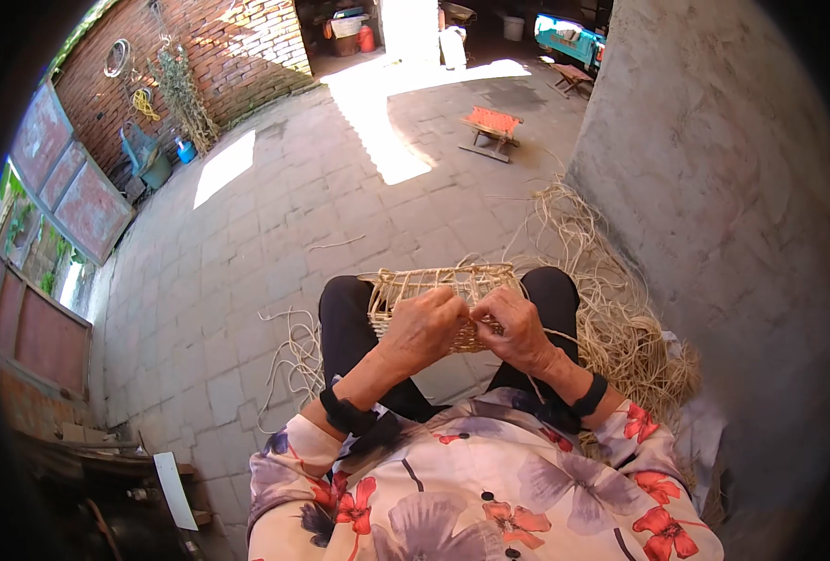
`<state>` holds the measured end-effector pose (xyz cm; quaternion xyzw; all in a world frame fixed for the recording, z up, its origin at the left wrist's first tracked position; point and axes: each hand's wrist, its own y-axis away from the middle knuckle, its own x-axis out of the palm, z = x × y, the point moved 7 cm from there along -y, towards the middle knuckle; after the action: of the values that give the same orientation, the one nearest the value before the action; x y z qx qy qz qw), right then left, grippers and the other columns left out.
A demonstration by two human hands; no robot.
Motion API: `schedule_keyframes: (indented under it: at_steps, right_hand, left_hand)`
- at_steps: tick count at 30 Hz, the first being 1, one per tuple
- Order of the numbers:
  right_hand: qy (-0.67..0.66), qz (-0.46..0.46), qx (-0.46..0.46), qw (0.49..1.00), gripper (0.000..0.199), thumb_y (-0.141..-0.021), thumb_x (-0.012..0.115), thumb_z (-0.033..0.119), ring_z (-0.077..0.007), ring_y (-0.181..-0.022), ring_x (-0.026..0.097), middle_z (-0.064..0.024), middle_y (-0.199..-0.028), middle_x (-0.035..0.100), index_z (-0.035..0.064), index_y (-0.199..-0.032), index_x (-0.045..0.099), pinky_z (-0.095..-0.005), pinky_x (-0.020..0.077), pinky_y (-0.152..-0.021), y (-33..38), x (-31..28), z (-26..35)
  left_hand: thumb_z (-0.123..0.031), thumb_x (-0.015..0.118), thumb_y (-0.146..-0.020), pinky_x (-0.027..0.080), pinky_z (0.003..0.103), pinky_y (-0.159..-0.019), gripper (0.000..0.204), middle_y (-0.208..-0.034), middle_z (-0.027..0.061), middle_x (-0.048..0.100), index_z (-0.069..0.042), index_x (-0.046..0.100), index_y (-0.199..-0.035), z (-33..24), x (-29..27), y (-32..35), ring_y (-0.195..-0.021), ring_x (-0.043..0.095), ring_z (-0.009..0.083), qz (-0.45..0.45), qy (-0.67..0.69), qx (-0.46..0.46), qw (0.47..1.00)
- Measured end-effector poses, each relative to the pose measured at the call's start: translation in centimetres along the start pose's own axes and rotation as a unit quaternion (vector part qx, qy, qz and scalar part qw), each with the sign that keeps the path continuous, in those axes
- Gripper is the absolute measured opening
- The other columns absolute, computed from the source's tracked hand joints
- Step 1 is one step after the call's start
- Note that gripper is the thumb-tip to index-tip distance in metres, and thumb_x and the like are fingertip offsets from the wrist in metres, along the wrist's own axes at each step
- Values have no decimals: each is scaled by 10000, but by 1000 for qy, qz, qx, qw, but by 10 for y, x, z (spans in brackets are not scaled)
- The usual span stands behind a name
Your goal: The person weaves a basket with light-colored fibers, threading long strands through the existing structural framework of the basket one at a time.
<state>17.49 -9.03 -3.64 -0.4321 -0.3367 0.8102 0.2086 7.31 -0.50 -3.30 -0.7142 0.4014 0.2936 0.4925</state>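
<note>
A half-open frame of woven straw-coloured cord, like a basket [382, 304], rests across my lap between my knees. Its top shows wide openings, its side a tighter weave. My left hand [426, 327] is closed at its near side, fingertips pinched together. Right beside it, my right hand [516, 329] is closed too, thumb and fingertips almost meeting the left ones. A strand of straw cord [562, 336] trails from behind my right hand over my right thigh. What lies exactly between the fingertips is mostly hidden.
A heap of loose straw cord [635, 351] lies on my right along the grey wall [714, 168]. More strands [295, 360] spread by my left leg. Ahead stands a low orange-topped stool [492, 122] on the paved floor [246, 271]. A metal gate [73, 178] is at left.
</note>
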Motion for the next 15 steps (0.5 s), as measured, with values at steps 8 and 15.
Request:
schedule_keyframes:
  at_steps: [8, 15]
  right_hand:
    - [-285, 9, 190, 939, 106, -903, 700, 60, -28, -600, 495, 22, -717, 586, 18, -965, 625, -219, 403, -529, -27, -8, 18]
    - [-178, 49, 257, 949, 51, -879, 696, 49, -58, -619, 542, -27, -703, 606, 10, -899, 670, -234, 442, -558, 8, 1, 0]
  left_hand:
    - [-41, 659, -895, 459, 256, -549, 45, -727, 24, 617, -7, 632, -884, 13, -100, 19, -601, 554, 93, -120, 373, -226, 892]
    - [-76, 670, -874, 479, 247, -566, 66, -729, 11, 623, -24, 667, -915, 53, -10, 54, -654, 590, 81, -33, 332, -281, 900]
